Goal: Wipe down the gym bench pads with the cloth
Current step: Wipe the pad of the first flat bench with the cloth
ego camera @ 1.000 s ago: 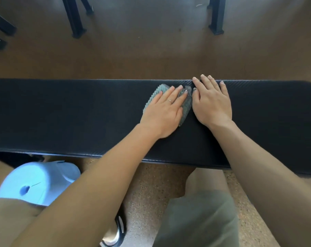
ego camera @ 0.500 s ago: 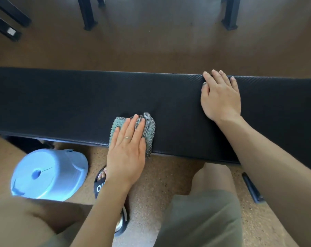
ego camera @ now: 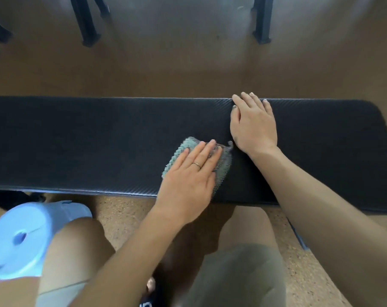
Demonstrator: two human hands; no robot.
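A long black bench pad (ego camera: 88, 140) runs across the view from left to right. A teal-grey cloth (ego camera: 179, 151) lies on its middle, close to the near edge. My left hand (ego camera: 190, 178) presses flat on the cloth with straight fingers and covers most of it. Just to the right, my right hand (ego camera: 253, 125) rests flat on the pad, its fingertips at the far edge. The cloth's right corner nearly touches my right wrist.
A light blue plastic stool (ego camera: 21, 240) stands on the cork floor at lower left, beside my knee. Black metal frame legs (ego camera: 86, 23) (ego camera: 262, 21) stand on the floor beyond the bench. My knees and shorts fill the bottom of the view.
My left hand slid the cloth from the pad's far edge to its near edge, then back up and rightward toward the middle. My right hand stayed flat on the pad.
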